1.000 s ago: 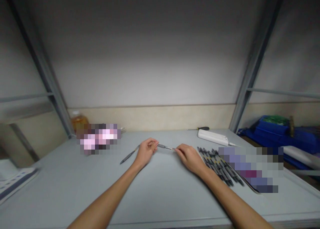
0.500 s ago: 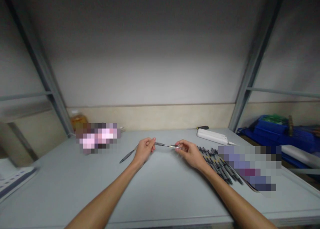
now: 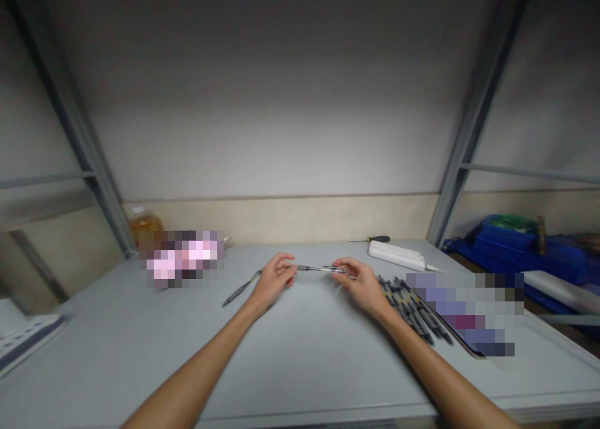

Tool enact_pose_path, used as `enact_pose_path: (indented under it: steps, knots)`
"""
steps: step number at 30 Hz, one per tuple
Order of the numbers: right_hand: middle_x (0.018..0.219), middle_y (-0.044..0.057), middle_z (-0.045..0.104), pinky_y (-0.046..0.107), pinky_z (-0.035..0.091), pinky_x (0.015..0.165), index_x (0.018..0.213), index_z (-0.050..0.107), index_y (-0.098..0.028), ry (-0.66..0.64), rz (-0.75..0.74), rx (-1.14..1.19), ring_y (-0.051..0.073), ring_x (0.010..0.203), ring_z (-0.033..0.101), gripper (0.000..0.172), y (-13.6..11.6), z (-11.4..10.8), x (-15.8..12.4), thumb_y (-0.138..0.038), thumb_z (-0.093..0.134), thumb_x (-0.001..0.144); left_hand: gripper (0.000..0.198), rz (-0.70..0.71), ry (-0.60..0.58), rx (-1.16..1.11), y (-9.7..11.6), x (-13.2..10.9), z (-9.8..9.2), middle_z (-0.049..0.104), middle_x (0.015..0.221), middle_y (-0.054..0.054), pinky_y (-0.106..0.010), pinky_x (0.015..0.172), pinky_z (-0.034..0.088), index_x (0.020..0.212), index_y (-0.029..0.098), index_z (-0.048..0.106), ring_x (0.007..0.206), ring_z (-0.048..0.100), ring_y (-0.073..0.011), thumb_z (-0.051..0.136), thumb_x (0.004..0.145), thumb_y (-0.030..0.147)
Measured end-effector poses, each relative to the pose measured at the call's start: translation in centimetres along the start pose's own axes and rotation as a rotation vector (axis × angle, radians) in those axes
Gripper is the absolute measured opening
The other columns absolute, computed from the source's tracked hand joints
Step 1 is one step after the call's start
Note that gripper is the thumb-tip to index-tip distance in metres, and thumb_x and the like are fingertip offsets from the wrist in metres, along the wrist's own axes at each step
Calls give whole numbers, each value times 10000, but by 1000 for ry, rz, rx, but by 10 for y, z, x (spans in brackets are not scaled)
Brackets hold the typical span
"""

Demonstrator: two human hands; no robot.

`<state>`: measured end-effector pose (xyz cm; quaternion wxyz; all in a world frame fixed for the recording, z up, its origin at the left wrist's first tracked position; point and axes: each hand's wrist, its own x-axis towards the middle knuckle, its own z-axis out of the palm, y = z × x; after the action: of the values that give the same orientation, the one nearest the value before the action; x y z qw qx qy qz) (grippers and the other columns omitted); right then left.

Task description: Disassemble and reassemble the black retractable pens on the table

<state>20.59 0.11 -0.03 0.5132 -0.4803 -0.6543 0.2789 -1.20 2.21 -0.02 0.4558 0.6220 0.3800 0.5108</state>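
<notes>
A slim pen (image 3: 316,269) spans level between my two hands above the table, dark grey at its left end, with a thin shiny stretch in the middle. My left hand (image 3: 275,280) pinches the grey end between thumb and fingers, its other fingers loosely curled. At the opposite end, the fingertips of my right hand (image 3: 360,283) are closed on the pen's clip end; that part is partly covered and small. A single grey pen (image 3: 240,291) lies slanted beside my left wrist. Several similar pens (image 3: 412,310) lie in a row beside my right wrist.
Toward the back right lie a white power strip (image 3: 396,255) and a screwdriver (image 3: 375,239). A blurred-out flat item (image 3: 462,316) lies right of the pens. Blue bins (image 3: 506,235) stand beyond the right edge. A pixelated pink object (image 3: 185,259) sits at back left, before a bottle (image 3: 145,226).
My hands have come slightly closer together, and less of the thin shiny stretch shows between them. The upper fingers of my left hand have lifted and loosened a little.
</notes>
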Motion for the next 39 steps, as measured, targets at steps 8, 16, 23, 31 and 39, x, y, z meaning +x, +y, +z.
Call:
enact_pose_path:
  steps: [8, 16, 23, 31, 39]
  knots:
    - [738, 9, 595, 210, 425, 441, 787, 572, -176, -69, 101, 163, 120, 573, 542, 238, -7, 1, -1, -296, 659, 600, 257, 15, 25, -61, -7, 2, -2, 556, 566, 10, -215, 547, 387, 750, 125, 583, 524, 495, -87, 653, 671, 359]
    - [644, 31, 598, 189, 379, 361, 752, 594, -133, -151, 251, 231, 95, 471, 513, 338, -4, 5, 0, -465, 554, 707, 280, -115, 76, -292, -2, 2, -1, 598, 579, -1, -214, 575, 428, 701, 121, 597, 527, 528, -77, 737, 565, 322]
    - [611, 0, 576, 236, 444, 464, 772, 598, -148, -103, 140, 277, 112, 513, 521, 270, 0, 3, 1, -347, 675, 606, 311, -127, 33, -312, -1, 1, -1, 593, 586, 14, -211, 574, 415, 836, 148, 578, 544, 530, -82, 715, 597, 291]
    - [695, 34, 619, 261, 461, 523, 769, 619, -146, 10, 48, 209, 123, 529, 544, 236, -1, 0, 2, -319, 665, 615, 310, -129, 87, -228, -4, 3, 0, 526, 509, 27, -192, 477, 339, 645, 132, 545, 460, 452, -64, 692, 607, 403]
    - [787, 69, 635, 276, 481, 545, 755, 620, -155, 94, 6, 202, 164, 637, 567, 257, -2, -2, 4, -358, 674, 607, 338, -147, 166, -291, -5, 7, -6, 492, 494, 38, -187, 455, 320, 580, 138, 512, 444, 423, -55, 679, 598, 432]
